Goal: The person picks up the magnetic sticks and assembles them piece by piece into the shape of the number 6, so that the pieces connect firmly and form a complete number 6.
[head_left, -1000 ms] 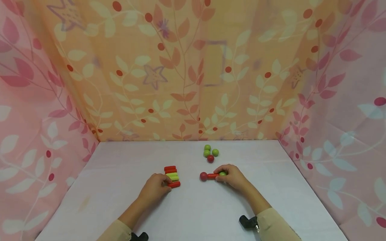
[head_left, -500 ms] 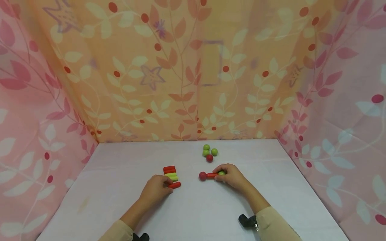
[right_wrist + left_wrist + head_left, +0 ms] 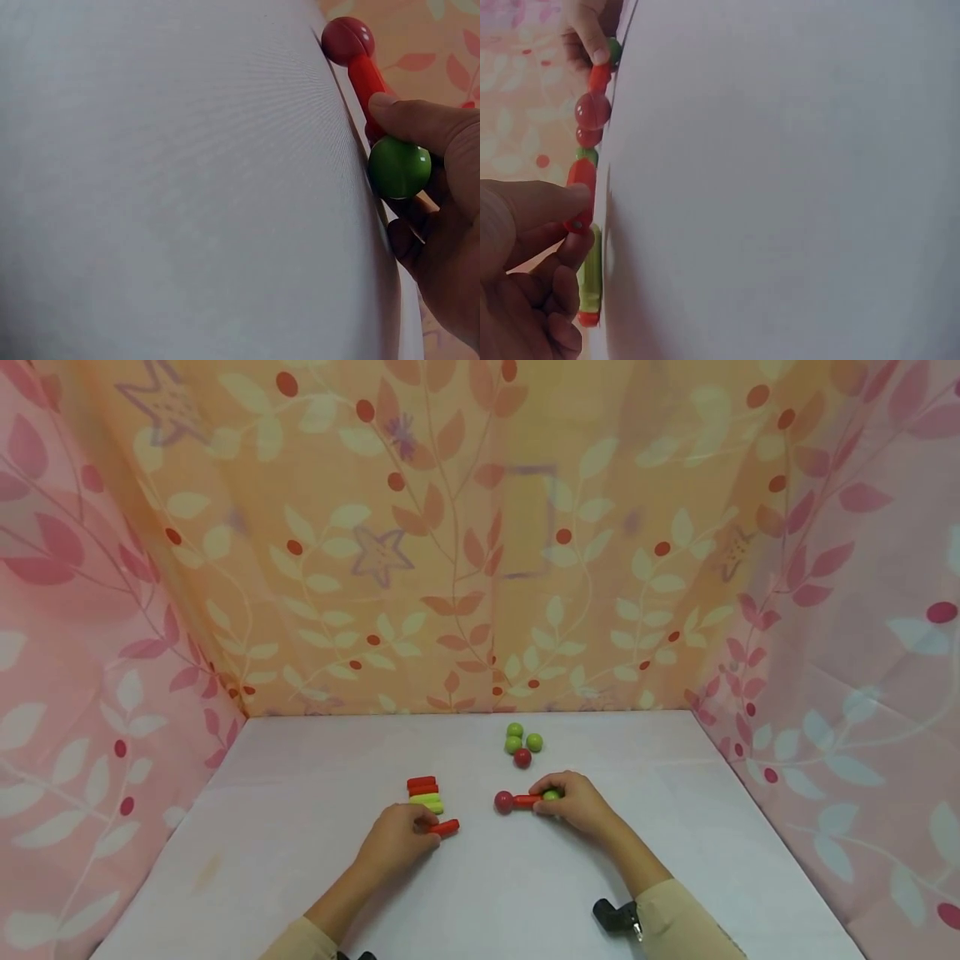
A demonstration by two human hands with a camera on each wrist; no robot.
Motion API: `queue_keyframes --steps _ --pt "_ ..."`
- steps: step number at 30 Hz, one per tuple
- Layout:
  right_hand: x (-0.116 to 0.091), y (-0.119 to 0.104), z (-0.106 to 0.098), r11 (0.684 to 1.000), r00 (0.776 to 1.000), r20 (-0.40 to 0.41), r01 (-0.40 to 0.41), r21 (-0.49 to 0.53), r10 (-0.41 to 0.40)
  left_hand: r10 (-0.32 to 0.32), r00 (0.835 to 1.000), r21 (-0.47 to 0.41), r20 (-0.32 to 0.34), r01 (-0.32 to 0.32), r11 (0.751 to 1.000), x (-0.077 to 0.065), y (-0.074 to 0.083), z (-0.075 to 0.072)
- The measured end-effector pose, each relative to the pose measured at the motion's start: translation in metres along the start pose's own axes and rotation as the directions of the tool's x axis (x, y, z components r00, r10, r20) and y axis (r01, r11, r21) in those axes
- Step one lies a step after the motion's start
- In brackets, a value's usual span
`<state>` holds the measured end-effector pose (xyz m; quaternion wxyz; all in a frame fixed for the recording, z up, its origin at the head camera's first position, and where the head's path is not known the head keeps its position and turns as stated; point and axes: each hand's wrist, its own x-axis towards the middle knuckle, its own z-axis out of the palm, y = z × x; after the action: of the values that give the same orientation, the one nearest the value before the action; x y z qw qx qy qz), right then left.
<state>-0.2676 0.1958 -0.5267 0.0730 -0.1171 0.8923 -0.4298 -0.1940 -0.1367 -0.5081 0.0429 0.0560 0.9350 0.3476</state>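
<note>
My left hand (image 3: 393,842) pinches a short red rod (image 3: 447,828) between thumb and fingers; the rod's holed end shows in the left wrist view. Just behind that hand lie several rods in a stack-like row: yellow-green rods (image 3: 426,798) nearer, red rods (image 3: 422,782) farther. Over to the right, my right hand (image 3: 581,802) grips another red rod (image 3: 364,81), which has a pinkish-red ball (image 3: 347,41) at its left end. A green ball (image 3: 400,166) sits at its other end, partly covered by the fingers in the head view.
Farther back on the white table (image 3: 337,752) are several loose green balls (image 3: 534,742) and one red ball (image 3: 522,758). Patterned cloth (image 3: 450,527) rises at the back and both sides. A black device (image 3: 615,916) protrudes from the right wrist.
My left hand has drawn its red rod to the right and nearer to me, widening the gap from the yellow-green rods. The right hand stays in place with its rod and balls.
</note>
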Motion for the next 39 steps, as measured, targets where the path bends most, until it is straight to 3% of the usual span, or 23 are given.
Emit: queue_keyframes --steps 17,28,39 --pt "-0.002 -0.007 0.003 1.0 1.0 -0.015 -0.002 -0.015 0.001 -0.013 1.0 -0.226 -0.019 0.008 0.974 -0.005 0.02 0.024" --pt "0.0 -0.007 0.006 1.0 1.0 -0.013 0.005 0.002 -0.005 -0.099 0.994 -0.248 -0.045 0.085 0.965 0.0 0.036 0.038" --pt "0.002 -0.013 0.016 1.0 1.0 -0.003 0.028 -0.013 -0.028 -0.156 0.986 -0.297 -0.06 0.131 0.946 0.003 0.035 0.047"
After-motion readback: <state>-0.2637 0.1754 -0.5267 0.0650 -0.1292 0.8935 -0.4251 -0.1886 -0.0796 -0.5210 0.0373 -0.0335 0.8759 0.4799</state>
